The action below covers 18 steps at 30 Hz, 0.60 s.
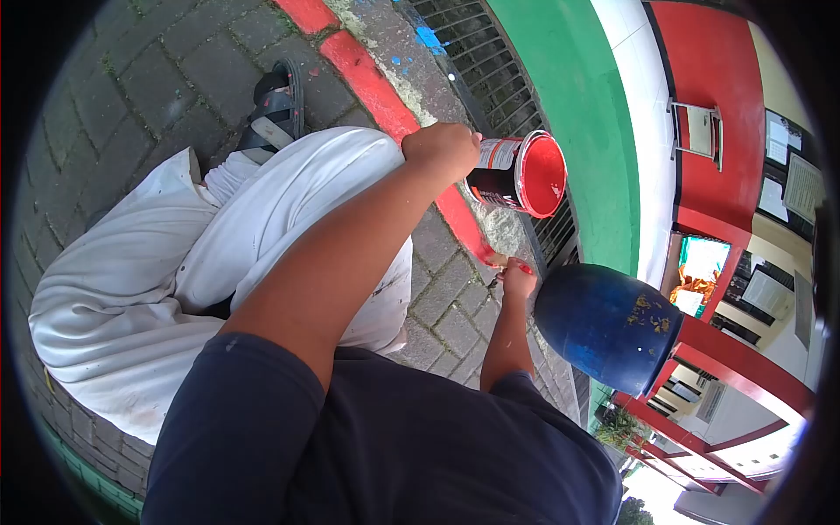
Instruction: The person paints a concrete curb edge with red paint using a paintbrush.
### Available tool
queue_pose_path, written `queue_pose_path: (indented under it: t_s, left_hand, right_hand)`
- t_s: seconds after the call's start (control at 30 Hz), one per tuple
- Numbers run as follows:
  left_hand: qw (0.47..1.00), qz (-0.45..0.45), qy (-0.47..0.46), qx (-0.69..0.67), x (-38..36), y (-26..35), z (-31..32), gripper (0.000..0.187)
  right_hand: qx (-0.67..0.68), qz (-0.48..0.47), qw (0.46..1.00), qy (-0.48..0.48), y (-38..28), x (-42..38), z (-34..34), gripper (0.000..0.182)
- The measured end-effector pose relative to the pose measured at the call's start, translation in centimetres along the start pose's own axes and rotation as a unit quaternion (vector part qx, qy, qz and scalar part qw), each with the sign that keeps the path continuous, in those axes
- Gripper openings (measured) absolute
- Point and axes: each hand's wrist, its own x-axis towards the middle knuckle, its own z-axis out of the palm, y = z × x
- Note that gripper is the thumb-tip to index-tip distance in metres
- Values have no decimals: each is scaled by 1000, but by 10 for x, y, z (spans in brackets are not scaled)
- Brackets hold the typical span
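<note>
My left hand (442, 150) is closed at the lower side of a paint can (500, 179), its fingers mostly hidden behind the wrist and can. Bright red paint coats the can's open mouth, and its label is black and white. Farther right, my right hand (518, 280) grips a small paintbrush (497, 261). The brush tip is right at the end of the red-painted strip along the kerb (459, 219). Beyond that tip, the kerb's edge is bare grey.
A large blue barrel (604, 325) stands close by my right hand. Behind the kerb runs a metal drain grate (481, 52) beside a green and white wall (577, 105). Grey paving (175, 66) lies under my sandalled foot (273, 109). Blue paint spots (429, 39) mark the concrete.
</note>
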Motion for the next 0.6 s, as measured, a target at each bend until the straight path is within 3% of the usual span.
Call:
queue_pose_path:
  t_s: [0.07, 0.1, 0.17, 0.2, 0.3, 0.4, 0.5, 0.6]
  left_hand:
    - [1000, 13, -7, -6, -3, 6, 0, 48]
    - [1000, 0, 10, 28, -2, -10, 0, 48]
    - [999, 21, 34, 37, 4, -6, 12, 47]
    - [999, 19, 33, 37, 3, -2, 13, 46]
    - [998, 25, 42, 29, 3, -5, 13, 46]
    - [998, 22, 54, 23, 2, -6, 9, 39]
    - [996, 21, 80, -36, 3, -11, 10, 32]
    - [998, 17, 64, -9, -3, -6, 8, 36]
  right_hand:
    - [-137, -21, 988, 73, 8, 1, -25, 21]
    - [-139, -37, 988, 51, 11, -21, 6, 21]
    - [-172, -91, 978, 72, -21, -46, 2, 21]
    - [-178, -173, 966, 73, -8, -32, 11, 18]
    - [69, -121, 990, -26, -58, -52, 46, 19]
    - [265, -78, 953, -124, -101, -62, 44, 20]
    - [375, -94, 912, -137, -135, -62, 4, 21]
    - [461, -160, 864, -127, -181, -70, -57, 22]
